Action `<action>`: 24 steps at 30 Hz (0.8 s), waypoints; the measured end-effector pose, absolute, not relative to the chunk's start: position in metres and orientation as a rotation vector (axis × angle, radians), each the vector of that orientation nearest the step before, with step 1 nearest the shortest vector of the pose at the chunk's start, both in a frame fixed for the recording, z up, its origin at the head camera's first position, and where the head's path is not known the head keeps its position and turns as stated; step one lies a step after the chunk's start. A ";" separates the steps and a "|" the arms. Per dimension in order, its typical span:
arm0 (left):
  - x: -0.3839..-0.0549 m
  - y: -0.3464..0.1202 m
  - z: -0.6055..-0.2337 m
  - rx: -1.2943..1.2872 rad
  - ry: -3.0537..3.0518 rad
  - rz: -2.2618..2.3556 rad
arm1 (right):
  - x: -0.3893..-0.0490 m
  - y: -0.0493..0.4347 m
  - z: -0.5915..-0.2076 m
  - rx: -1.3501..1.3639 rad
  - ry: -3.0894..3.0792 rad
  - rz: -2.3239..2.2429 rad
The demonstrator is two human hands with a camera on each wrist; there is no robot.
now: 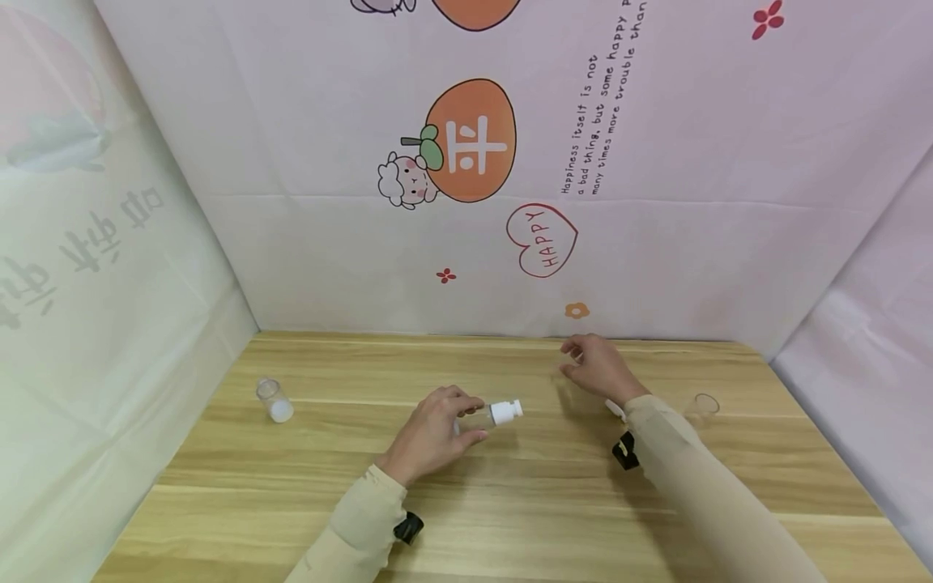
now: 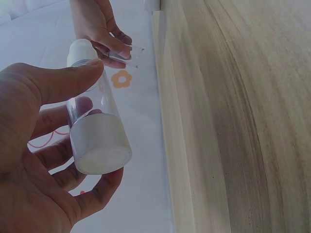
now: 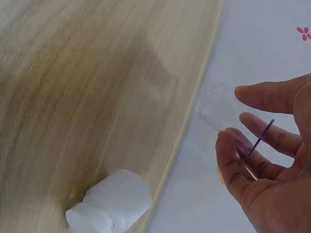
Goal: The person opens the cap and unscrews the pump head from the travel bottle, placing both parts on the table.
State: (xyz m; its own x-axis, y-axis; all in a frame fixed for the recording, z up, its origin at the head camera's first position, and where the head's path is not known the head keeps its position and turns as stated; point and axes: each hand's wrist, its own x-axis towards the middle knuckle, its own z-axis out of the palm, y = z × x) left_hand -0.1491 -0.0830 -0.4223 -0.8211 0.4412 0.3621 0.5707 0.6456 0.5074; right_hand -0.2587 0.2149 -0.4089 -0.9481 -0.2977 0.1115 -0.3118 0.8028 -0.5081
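My left hand (image 1: 433,429) holds a small clear pump bottle (image 2: 104,107) with a white pump top and white base. In the left wrist view the thumb lies along its upper side and the fingers curl behind and under it. In the head view its pump points right. Near the back edge of the table, my right hand (image 1: 601,368) grips a clear cap (image 3: 226,109) between thumb and fingers, apart from the bottle. A white pump head (image 3: 114,201) lies on the table, partly hidden by the right wrist in the head view.
A clear bottle body (image 1: 273,398) with a white bottom stands at the left of the wooden table (image 1: 510,510). Another clear cap (image 1: 705,405) is at the right, beyond the right forearm. Printed cloth walls (image 1: 328,267) rise behind and at both sides.
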 end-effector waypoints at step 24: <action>-0.151 -0.083 -0.426 -0.827 -2.683 -0.911 | -0.275 0.211 -0.425 0.500 -3.039 0.613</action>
State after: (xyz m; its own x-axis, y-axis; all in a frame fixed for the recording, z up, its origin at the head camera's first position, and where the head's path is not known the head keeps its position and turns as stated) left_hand -0.1506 -0.0833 -0.4261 -0.8265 0.4465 0.3429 0.5630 0.6557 0.5030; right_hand -0.2750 0.2113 -0.4254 -0.9492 -0.3080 0.0636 -0.3086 0.8729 -0.3778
